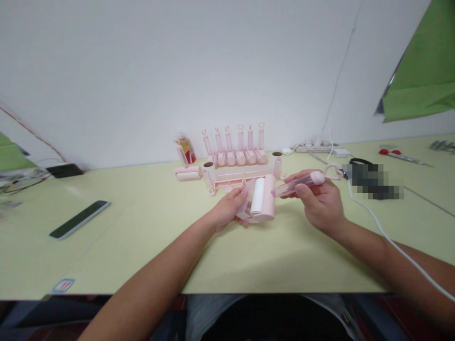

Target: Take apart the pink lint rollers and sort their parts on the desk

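Observation:
My left hand (229, 208) is closed on an open pink lint-roller case (267, 204) with a white paper roll (258, 196) lying inside it, held just above the table. My right hand (320, 199) grips a pink roller handle (302, 183) with a heart-shaped loop at its end; the handle's tip points at the case and nearly touches it.
A row of upright pink lint rollers (234, 147) and loose pink parts (188, 173) stand behind my hands near the wall. A phone (80, 219) lies at the left. A power strip (316, 148), white cable (377, 222) and red scissors (400, 155) are at the right on the yellow-green table (142, 246).

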A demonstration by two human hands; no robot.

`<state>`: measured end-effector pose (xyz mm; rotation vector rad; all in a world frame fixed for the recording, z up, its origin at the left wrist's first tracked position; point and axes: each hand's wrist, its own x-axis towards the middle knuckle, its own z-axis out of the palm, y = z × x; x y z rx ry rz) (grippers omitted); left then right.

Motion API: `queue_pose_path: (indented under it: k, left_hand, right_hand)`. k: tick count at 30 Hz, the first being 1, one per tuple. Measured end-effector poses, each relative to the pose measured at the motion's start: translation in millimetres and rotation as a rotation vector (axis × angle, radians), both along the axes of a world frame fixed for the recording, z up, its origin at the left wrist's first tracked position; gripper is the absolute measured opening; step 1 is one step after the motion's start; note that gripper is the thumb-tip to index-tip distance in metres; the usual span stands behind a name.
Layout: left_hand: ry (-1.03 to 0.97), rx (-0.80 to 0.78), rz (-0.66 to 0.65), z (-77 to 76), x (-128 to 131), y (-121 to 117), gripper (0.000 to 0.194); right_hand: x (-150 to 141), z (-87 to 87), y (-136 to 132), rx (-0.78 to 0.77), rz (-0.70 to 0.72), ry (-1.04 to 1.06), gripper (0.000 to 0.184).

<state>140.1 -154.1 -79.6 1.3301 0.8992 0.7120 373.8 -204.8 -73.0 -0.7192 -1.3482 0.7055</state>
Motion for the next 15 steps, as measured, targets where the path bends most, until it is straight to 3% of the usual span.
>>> queue_pose_path:
  k: [15]
  left_hand:
    - [-0.074, -0.041, -0.015, -3.4, 2.9, 0.9, 0.053]
  right_hand:
    - [0.2, -2.9, 1.1, -0.002, -0.001, -0.052, 0.029]
